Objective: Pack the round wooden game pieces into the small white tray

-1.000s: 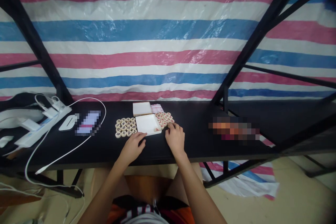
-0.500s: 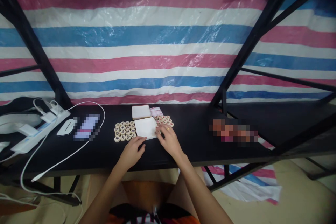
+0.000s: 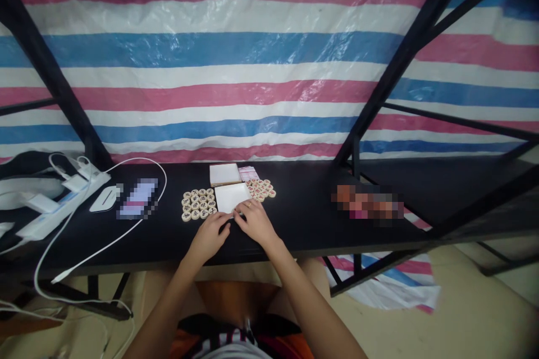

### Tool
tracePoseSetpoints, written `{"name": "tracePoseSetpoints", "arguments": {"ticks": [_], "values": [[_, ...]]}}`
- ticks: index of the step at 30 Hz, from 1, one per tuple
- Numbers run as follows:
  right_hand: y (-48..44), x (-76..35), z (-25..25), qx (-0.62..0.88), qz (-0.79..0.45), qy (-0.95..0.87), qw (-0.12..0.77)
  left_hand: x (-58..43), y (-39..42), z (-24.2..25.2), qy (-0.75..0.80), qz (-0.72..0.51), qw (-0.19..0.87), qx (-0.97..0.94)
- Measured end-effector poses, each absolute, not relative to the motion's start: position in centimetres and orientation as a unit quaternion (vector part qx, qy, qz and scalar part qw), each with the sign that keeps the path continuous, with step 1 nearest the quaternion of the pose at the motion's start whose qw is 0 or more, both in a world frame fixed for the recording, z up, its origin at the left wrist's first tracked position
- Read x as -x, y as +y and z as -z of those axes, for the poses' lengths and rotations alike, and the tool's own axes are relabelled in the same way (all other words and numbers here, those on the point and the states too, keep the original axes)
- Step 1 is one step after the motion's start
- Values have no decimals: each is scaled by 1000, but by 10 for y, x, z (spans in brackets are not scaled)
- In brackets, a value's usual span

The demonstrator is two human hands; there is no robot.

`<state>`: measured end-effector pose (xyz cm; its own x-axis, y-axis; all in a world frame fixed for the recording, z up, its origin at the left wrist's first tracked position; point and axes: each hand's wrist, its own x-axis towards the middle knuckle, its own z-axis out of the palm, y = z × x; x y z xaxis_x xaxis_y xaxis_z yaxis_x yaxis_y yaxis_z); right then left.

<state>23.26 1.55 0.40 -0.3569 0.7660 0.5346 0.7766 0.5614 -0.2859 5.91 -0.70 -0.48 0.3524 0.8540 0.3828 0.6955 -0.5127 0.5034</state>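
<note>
A shallow white open box (image 3: 231,196) lies on the black table in front of me. My left hand (image 3: 211,231) is at the near-left edge of this box, thumb apart from the curved fingers. My right hand (image 3: 255,223) reaches over its near edge, fingertips bent down and close to the left fingertips. Whatever sits under those right fingertips is hidden. Left of the box, round Chinese chess pieces with dark characters (image 3: 196,203) stand in neat rows. Pieces with red characters (image 3: 261,189) lie in a loose cluster to the right.
Behind the white box are a second open box (image 3: 225,174) and a pinkish printed paper (image 3: 248,173). A power strip (image 3: 63,207) with white cables and a blurred phone-like object (image 3: 138,198) are on the left. A blurred reddish item (image 3: 366,202) lies right. Black metal posts (image 3: 379,90) frame the table.
My right hand has moved left and nearer, from the box's right side to its near edge beside my left hand. The left hand keeps nearly the same place. The view has shifted slightly.
</note>
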Motion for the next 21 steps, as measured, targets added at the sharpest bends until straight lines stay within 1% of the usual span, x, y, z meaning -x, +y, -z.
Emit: {"name": "tracePoseSetpoints", "arguments": {"ticks": [6, 12, 17, 19, 21], "values": [[17, -232, -1, 502, 46, -805, 313, -59, -7, 7, 475, -314, 121, -813], [19, -236, -1, 532, 39, -776, 337, -59, -7, 6, 475, -312, 130, -812], [21, -245, 6, 629, 57, -658, 409, -59, -7, 6, 476, -312, 134, -811], [22, -249, 12, 670, 68, -610, 418, -59, -8, 5, 476, -309, 135, -812], [23, -250, 16, 689, 74, -594, 407, -59, -8, 5, 477, -306, 136, -812]]}}
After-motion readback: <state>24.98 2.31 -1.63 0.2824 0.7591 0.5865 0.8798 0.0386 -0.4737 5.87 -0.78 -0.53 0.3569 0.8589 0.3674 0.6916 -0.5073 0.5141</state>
